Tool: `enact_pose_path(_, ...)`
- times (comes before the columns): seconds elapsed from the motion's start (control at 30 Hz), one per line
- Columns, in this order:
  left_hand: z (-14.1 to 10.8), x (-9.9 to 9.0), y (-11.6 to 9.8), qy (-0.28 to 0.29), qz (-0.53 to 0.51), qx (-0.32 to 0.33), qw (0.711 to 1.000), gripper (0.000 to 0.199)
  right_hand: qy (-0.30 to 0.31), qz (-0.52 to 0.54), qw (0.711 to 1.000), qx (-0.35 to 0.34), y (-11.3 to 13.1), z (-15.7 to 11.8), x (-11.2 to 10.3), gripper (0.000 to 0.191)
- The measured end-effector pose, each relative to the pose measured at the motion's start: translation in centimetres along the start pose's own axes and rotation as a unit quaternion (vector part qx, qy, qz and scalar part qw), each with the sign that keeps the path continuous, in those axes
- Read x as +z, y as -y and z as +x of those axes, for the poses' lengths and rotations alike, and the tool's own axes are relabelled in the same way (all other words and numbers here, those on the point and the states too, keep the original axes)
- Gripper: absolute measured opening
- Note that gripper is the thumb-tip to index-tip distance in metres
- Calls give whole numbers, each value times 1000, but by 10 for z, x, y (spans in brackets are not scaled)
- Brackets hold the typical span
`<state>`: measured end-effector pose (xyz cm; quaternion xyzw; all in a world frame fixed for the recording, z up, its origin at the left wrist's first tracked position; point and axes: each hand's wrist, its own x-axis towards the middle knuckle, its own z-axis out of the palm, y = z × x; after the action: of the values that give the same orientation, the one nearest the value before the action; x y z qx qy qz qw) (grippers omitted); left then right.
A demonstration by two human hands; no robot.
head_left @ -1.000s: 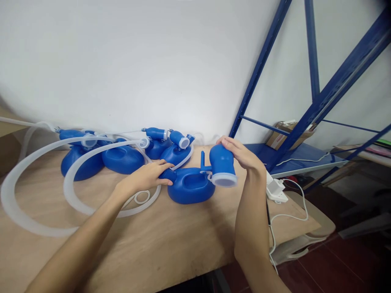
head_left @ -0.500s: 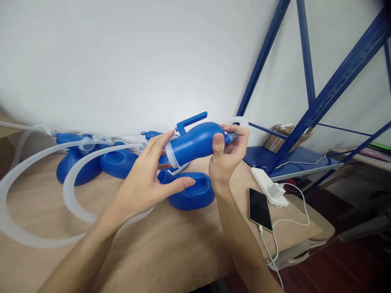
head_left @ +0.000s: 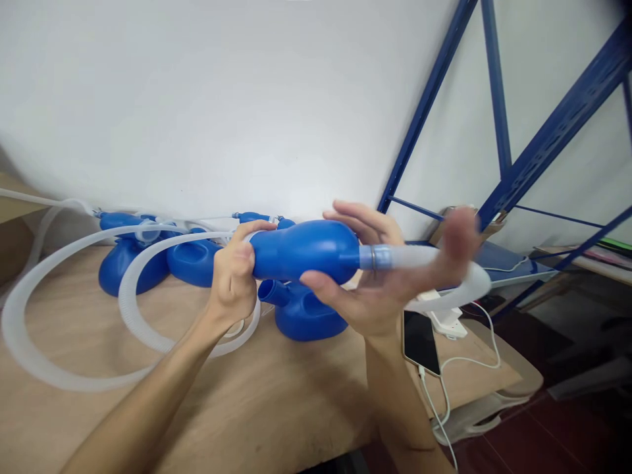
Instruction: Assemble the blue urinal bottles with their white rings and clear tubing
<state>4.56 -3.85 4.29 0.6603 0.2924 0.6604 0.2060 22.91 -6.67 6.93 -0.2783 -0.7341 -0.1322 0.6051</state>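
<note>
A blue plastic bottle (head_left: 311, 250) is held level above the table, its rounded end to the right. A metal clamp (head_left: 374, 257) circles the joint where a translucent hose (head_left: 417, 257) meets that end. My left hand (head_left: 237, 276) is closed round the bottle's left end. Under and behind the bottle's right end is my right hand (head_left: 380, 283), its fingers spread and partly blurred, with the bottle resting against it. Directly below, a blue jug (head_left: 309, 319) with an open spout stands on the wooden table (head_left: 237, 408).
More blue jugs (head_left: 192, 260) and looping translucent hoses (head_left: 64, 378) lie at the left. A phone (head_left: 421, 342) on a cable and a white power strip (head_left: 451, 326) are at the right edge. Blue shelving (head_left: 498, 99) rises behind them.
The bottle has turned, so its handle is out of sight and the clamp and hose now face me. My left fingers have closed round its end; my right fingers have opened from the hose joint.
</note>
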Motion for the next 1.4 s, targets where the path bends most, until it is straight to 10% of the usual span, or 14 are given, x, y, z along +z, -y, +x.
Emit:
enact_pose_path(0.17,4,10,6,77,-55,-146,985,56,-147,18,989,-25,-22,7,28,26)
enact_pose_path(0.43,2,29,39,52,-114,-310,942,55,-127,40,984,120,-51,-5,50,10)
enact_pose_path(1.4,-1,36,56,33,-156,-362,919,37,-101,37,975,195,-71,-8,61,12)
